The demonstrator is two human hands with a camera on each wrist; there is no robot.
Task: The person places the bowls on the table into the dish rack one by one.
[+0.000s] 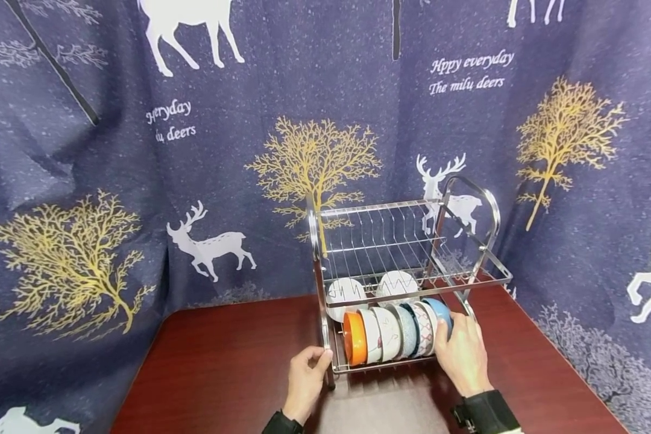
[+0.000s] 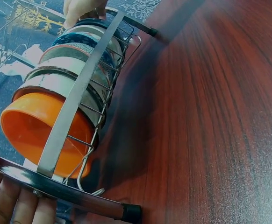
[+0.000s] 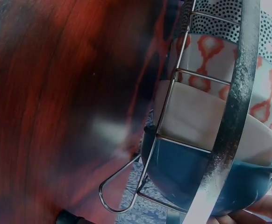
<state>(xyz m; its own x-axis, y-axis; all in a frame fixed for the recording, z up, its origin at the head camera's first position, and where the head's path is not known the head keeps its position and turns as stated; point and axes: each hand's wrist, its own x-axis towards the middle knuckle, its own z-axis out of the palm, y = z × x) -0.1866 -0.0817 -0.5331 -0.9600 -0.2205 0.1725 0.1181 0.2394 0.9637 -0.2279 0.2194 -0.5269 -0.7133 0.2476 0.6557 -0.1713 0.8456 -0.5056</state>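
Note:
A two-tier metal dish rack [image 1: 385, 299] stands on the table. On its lower tier a row of bowls leans on edge, from an orange bowl [image 1: 355, 339] at the left, through several white and patterned bowls, to a blue bowl [image 1: 439, 310] at the right end. My right hand [image 1: 465, 357] holds the blue bowl by its outer side; in the right wrist view the fingers [image 3: 269, 206] lie against it beside a plain white bowl [image 3: 187, 109]. With thumb and fingers, my left hand [image 1: 306, 381] grips the rack's front left post, also seen in the left wrist view.
Two white dishes [image 1: 345, 296] stand behind the row on the lower tier. The upper tier [image 1: 382, 248] of wire slots overhangs the bowls. The dark red wooden table [image 1: 222, 367] runs out on both sides, with a patterned blue curtain [image 1: 211, 175] behind it.

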